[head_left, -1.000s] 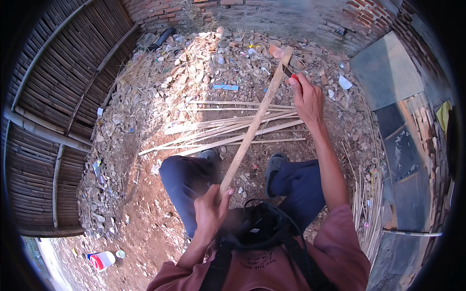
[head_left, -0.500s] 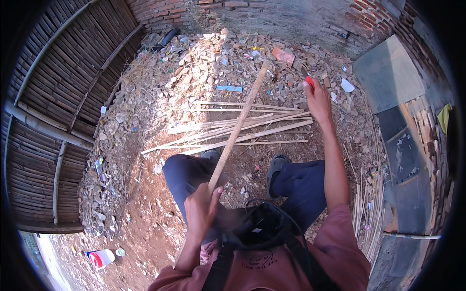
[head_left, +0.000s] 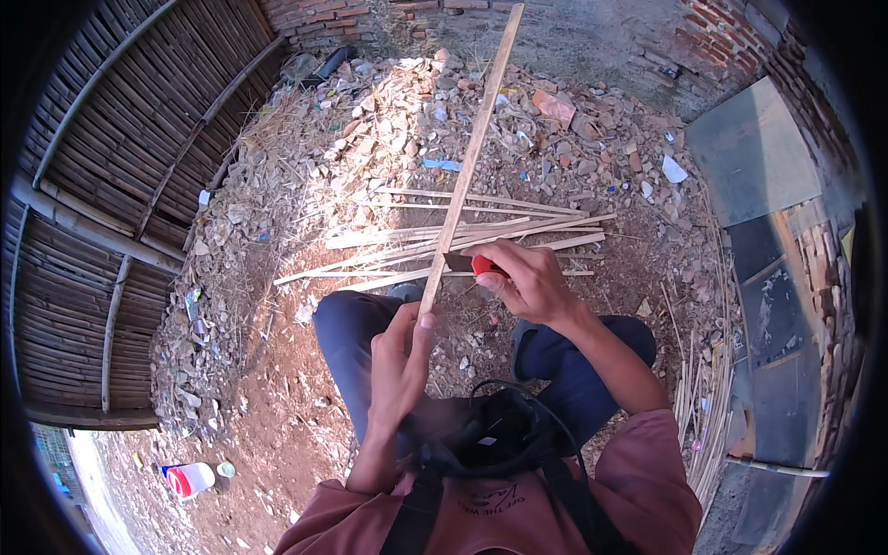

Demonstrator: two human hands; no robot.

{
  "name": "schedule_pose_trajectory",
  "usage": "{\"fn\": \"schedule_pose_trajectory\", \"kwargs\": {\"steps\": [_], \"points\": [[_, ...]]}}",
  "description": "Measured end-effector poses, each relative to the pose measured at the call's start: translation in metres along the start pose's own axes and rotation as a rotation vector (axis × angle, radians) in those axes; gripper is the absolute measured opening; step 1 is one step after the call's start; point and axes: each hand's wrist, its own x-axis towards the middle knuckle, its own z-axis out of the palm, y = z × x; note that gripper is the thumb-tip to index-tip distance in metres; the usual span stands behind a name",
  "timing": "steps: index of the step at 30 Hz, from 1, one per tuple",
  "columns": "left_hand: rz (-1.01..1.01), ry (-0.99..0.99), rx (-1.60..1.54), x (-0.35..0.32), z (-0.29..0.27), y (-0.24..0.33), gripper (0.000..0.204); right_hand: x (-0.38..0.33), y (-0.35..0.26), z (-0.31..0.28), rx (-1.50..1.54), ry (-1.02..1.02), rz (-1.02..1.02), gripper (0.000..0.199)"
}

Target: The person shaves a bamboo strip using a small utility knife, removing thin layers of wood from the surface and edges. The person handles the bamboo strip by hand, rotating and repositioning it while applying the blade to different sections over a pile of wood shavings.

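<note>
My left hand (head_left: pixel 400 356) is closed round the lower end of a long flat wooden strip (head_left: pixel 474 139), which tilts away from me toward the brick wall. In my right hand (head_left: pixel 532 280) is a knife (head_left: pixel 486 265) with a red handle. Its short dark blade meets or nearly meets the strip's right edge, a little above my left hand; exact contact is hard to tell. Beyond my knees, a loose pile of thin pale strips (head_left: pixel 370 239) lies crosswise on the ground, partly hidden behind the held strip and my right hand.
Rubble and litter (head_left: pixel 398 120) cover the ground up to a brick wall (head_left: pixel 592 46). A slatted bamboo wall (head_left: pixel 102 185) stands at left, leaning boards (head_left: pixel 754 153) at right. More long strips (head_left: pixel 708 425) lie at right. A red-and-white container (head_left: pixel 190 480) sits at lower left.
My right hand has brought the knife from the far right in to the strip's edge. The strip reaches farther up now, with my left hand slightly higher and gripping near its lower end.
</note>
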Motion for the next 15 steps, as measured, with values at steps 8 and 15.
{"fn": "schedule_pose_trajectory", "kwargs": {"steps": [8, 15], "points": [[-0.031, -0.034, -0.038, 0.004, 0.003, 0.003, 0.028, -0.003, -0.01, 0.006, -0.058, -0.005, -0.091, 0.029], [-0.006, -0.045, -0.065, 0.006, 0.007, 0.004, 0.028, -0.006, -0.012, 0.011, -0.091, -0.018, -0.113, 0.03]]}}
